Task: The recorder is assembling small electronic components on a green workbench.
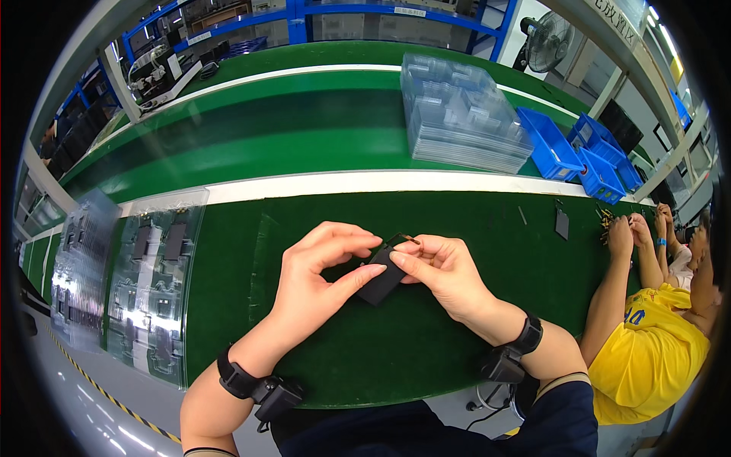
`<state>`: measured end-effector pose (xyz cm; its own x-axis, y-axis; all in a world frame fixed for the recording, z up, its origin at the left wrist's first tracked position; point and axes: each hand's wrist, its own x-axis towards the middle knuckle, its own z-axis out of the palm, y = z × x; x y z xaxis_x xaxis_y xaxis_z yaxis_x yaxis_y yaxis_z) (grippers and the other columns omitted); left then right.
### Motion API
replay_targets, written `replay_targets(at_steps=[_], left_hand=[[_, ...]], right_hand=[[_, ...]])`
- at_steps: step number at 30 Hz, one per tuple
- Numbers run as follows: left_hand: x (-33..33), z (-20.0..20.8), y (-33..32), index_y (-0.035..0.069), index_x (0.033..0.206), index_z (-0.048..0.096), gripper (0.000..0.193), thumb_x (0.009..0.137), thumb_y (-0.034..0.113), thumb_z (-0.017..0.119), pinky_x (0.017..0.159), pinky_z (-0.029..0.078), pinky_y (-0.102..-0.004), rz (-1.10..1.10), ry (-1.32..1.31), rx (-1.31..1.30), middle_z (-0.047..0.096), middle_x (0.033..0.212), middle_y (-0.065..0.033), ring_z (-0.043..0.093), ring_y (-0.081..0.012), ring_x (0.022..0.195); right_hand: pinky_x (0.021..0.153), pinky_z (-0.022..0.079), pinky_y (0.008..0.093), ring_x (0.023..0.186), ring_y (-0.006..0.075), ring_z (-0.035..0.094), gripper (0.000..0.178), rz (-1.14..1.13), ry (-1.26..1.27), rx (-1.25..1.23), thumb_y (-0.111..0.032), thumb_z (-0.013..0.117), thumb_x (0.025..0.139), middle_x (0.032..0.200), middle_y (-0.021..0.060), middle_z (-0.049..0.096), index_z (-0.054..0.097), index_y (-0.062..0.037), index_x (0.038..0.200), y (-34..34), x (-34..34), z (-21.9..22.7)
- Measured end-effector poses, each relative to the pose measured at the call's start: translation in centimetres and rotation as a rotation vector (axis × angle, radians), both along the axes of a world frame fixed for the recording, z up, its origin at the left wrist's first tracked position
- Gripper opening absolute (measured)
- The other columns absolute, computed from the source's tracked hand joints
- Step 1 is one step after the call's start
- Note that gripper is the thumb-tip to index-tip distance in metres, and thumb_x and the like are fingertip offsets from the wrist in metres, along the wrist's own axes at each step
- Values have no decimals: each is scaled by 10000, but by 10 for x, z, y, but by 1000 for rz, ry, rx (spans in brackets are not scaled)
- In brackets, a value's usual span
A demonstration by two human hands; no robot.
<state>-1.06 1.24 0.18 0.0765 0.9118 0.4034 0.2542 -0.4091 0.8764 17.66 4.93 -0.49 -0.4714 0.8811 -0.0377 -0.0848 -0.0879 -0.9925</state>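
Note:
Between my two hands, over the green tabletop, is a flat black rectangular piece with a thin strip at its upper end that shows a copper-coloured tip. My left hand grips the piece's left edge near the top, thumb on its face. From the other side, my right hand pinches its upper right corner between thumb and fingers. The undersides of the piece and some fingertips are hidden. The piece tilts, its lower end pointing down and left.
At left lie a clear plastic tray with dark flat pieces and a stack of trays. More clear trays and blue bins stand beyond. Another dark piece lies right, near a co-worker in yellow.

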Motion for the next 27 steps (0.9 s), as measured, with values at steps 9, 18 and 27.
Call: replay_targets(at_steps=[9, 18, 27], left_hand=[[3, 1, -3, 37, 979, 660, 246, 735, 6, 669, 639, 488, -229, 47, 139, 17, 642, 824, -88, 604, -136, 730], [-1, -6, 1, 28, 989, 649, 206, 783, 29, 638, 704, 524, -226, -90, -115, -181, 612, 855, -68, 605, -115, 784], [3, -8, -2, 32, 1167, 525, 419, 768, -53, 621, 718, 468, -208, -96, -303, -323, 562, 867, -10, 550, -80, 811]], right_hand=[[642, 475, 199, 722, 45, 551, 121, -60, 61, -29, -138, 634, 826, 807, -2, 605, 626, -28, 875, -5, -7, -6], [641, 476, 198, 728, 55, 552, 127, -37, 15, 24, -134, 629, 829, 800, 5, 601, 624, -21, 886, -5, -6, -5], [720, 501, 252, 843, 103, 589, 203, 20, -5, -23, -193, 593, 853, 910, 35, 616, 613, -31, 973, 2, -2, 0]])
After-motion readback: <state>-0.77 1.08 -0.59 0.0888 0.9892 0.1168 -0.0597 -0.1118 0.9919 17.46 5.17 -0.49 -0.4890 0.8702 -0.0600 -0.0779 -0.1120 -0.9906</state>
